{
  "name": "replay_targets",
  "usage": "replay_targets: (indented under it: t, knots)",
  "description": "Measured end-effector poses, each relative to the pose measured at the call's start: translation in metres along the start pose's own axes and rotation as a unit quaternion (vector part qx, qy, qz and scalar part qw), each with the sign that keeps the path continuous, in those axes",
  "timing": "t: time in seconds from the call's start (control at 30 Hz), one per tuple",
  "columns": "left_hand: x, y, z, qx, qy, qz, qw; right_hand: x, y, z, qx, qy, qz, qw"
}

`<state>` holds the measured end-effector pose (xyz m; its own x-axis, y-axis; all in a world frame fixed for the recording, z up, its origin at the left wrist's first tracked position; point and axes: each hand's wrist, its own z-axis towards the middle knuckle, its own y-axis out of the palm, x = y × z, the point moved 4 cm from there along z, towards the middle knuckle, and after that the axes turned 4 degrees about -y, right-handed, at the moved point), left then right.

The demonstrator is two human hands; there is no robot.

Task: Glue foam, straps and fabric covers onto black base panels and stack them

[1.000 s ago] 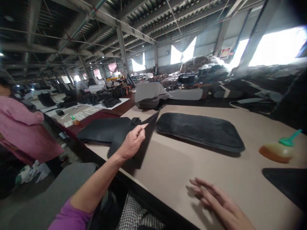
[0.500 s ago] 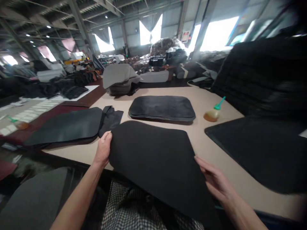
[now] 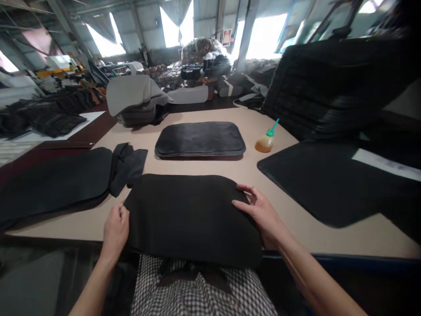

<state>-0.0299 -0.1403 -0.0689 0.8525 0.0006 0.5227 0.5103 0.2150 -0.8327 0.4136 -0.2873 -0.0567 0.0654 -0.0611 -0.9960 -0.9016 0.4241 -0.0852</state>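
A flat black panel [image 3: 194,219] with rounded corners, perhaps fabric or foam, spans the space between my hands at the table's near edge. My left hand [image 3: 116,229] pinches its left edge. On the right edge, my right hand [image 3: 261,211] has its thumb on top and fingers at the rim. Just beyond the panel lies a neat stack of dark rounded panels [image 3: 200,139]. Left of my left hand is another pile of black panels [image 3: 62,175], with crumpled black pieces [image 3: 126,164] beside it.
A squeeze bottle [image 3: 265,142] with amber liquid and a green nozzle stands on the beige table [image 3: 197,115]. Large black panels [image 3: 315,180] cover the right side, below a tall dark stack [image 3: 322,87]. Grey pieces [image 3: 134,98] are piled at the back left.
The panel has turned level and lies lower across the table edge. My right hand has shifted up along its right edge; my left hand has moved left and down. The view has swung right.
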Motion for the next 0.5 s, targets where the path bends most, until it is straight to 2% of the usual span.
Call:
replay_targets:
  t: [0.07, 0.13, 0.2, 0.27, 0.33, 0.4, 0.5]
  knots:
    - [0.006, 0.003, -0.004, -0.020, 0.057, 0.047, 0.997, 0.007, -0.014, 0.012, 0.040, -0.045, -0.086, 0.994]
    - [0.016, 0.005, -0.007, -0.034, 0.121, 0.112, 0.986, 0.010, -0.028, 0.023, 0.064, -0.121, -0.215, 0.967]
    - [0.032, 0.004, -0.008, 0.000, 0.175, 0.164, 0.971, 0.008, -0.036, 0.031, 0.060, -0.193, -0.330, 0.922]
    - [0.054, 0.006, -0.010, 0.042, 0.238, 0.158, 0.957, 0.005, -0.043, 0.042, 0.066, -0.223, -0.399, 0.887]
    - [0.082, 0.018, -0.015, 0.018, 0.319, 0.102, 0.942, 0.000, -0.057, 0.061, 0.122, -0.211, -0.409, 0.880]
    - [0.108, 0.039, -0.024, -0.062, 0.397, 0.069, 0.913, -0.004, -0.077, 0.091, 0.190, -0.169, -0.381, 0.889]
    - [0.135, 0.070, -0.038, -0.150, 0.472, 0.109, 0.862, -0.009, -0.111, 0.147, 0.265, -0.101, -0.348, 0.894]
